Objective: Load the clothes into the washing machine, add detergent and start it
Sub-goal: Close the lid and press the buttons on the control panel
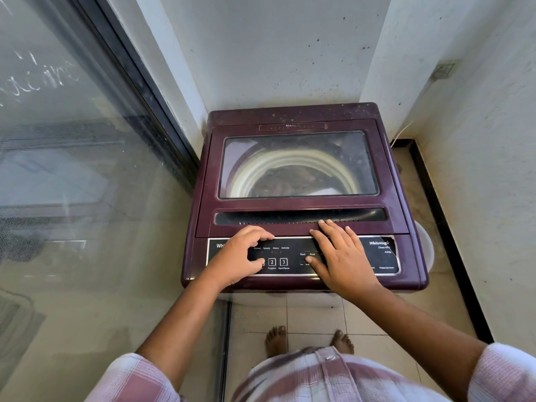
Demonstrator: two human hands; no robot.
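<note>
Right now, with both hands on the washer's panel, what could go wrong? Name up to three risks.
1. The right hand lies flat across the panel, thumb by the Wash label: it may press an unintended setting.
2. The left hand covers the button beside Program, not Start/Pause: the wrong button could be pressed.
3. The lid is shut and no detergent is in view: the wash might start without it.

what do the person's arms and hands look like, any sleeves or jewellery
Both arms wear pale pink-and-white checked fabric sleeves, left sleeve and right sleeve, ending about the elbow. Forearms are bare. The left hand and right hand show no rings, watch or gloves.
</note>
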